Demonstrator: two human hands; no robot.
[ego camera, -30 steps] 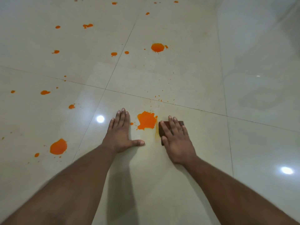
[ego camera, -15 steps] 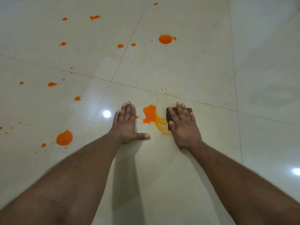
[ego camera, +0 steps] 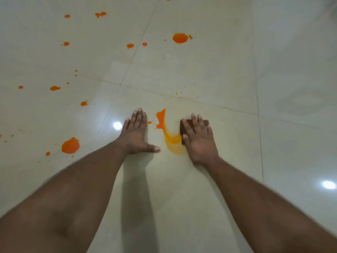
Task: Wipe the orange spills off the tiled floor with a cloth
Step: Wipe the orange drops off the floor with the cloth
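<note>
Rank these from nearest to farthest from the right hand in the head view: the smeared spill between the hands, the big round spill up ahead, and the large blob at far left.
From the right hand, which presses the cloth:
1. Smeared spill, just to its left, its yellow streak reaching the cloth.
2. Big round spill, ahead on the next tile.
3. Large blob, far left, beyond the left hand.

We see only an indoor floor (ego camera: pixel 200 70) of large, glossy cream tiles with thin grout lines (ego camera: pixel 237 110), ceiling lights reflected as bright spots (ego camera: pixel 329 184). It suggests a home or similar interior, but we cannot tell which room.
</note>
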